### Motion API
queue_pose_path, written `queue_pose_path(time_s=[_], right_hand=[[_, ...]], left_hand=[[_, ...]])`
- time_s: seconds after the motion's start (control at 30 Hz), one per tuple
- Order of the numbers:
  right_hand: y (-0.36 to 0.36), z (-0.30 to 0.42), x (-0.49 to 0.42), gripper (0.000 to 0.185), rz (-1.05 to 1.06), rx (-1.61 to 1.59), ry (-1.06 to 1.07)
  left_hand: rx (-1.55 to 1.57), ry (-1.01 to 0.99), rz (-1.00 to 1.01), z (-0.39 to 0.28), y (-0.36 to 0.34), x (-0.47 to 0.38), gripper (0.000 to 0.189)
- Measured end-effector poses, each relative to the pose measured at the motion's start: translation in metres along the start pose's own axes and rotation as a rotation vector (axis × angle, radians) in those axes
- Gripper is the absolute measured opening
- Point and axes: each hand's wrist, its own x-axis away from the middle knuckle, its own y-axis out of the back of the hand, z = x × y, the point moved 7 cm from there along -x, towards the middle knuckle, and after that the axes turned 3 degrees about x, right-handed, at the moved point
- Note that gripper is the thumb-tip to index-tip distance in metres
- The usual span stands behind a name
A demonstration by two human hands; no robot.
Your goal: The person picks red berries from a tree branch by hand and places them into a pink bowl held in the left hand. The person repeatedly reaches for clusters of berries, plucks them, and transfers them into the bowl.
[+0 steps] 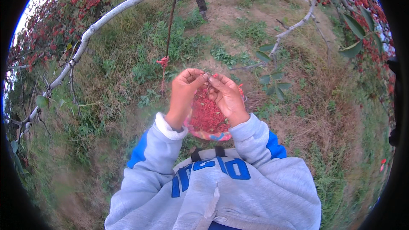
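Observation:
My left hand [184,91] and my right hand [230,100] meet at the fingertips in front of my chest. Thumbs and forefingers pinch together around a small sprig of red berries [216,75], mostly hidden by the fingers. Below them stands a round container with a pink, multicoloured rim [209,136]. A heap of small red berries [206,111] with a few green bits lies inside it. Both hands are above the container and partly cover its sides.
A pale bare branch [127,3] arches across the top. From it hangs a dark cord [171,25] with a red knotted end [163,61]. A thinner branch [294,31] with leaves reaches down at right. Berry-laden trees [51,35] stand at left; grass and weeds [105,127] cover the ground.

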Motion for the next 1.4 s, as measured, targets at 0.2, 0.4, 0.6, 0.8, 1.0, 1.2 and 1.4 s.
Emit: queue_pose_path(time_s=[0.2, 0.4, 0.6, 0.8, 1.0, 1.2, 1.4], right_hand=[[0.009, 0.004, 0.005, 0.009, -0.040, -0.047, 0.049], [0.016, 0.007, -0.002, 0.009, 0.022, -0.331, -0.042], [0.062, 0.010, 0.001, 0.012, 0.134, -0.586, -0.125], [0.232, 0.077, 0.032, 0.031, -0.350, -0.614, 0.377], [0.311, 0.060, 0.053, 0.037, -0.579, -0.733, 0.340], [0.269, 0.043, 0.034, 0.020, -0.582, -0.568, 0.185], [0.240, 0.030, 0.033, 0.021, -0.504, -0.519, 0.097]], left_hand=[[0.116, 0.058, -0.005, 0.010, -0.003, -0.003, 0.010], [0.252, 0.122, -0.034, 0.018, 0.004, -0.021, 0.009], [-0.243, 0.047, 0.039, 0.027, 0.018, -0.041, 0.034], [-0.449, -0.084, 0.164, -0.001, 0.011, -0.027, 0.027], [-0.426, -0.405, 0.264, -0.103, -0.035, 0.002, 0.018], [-0.585, -1.203, 0.067, -0.239, -0.088, 0.034, 0.029], [-0.819, -1.227, -0.033, -0.298, -0.134, 0.014, 0.030]])
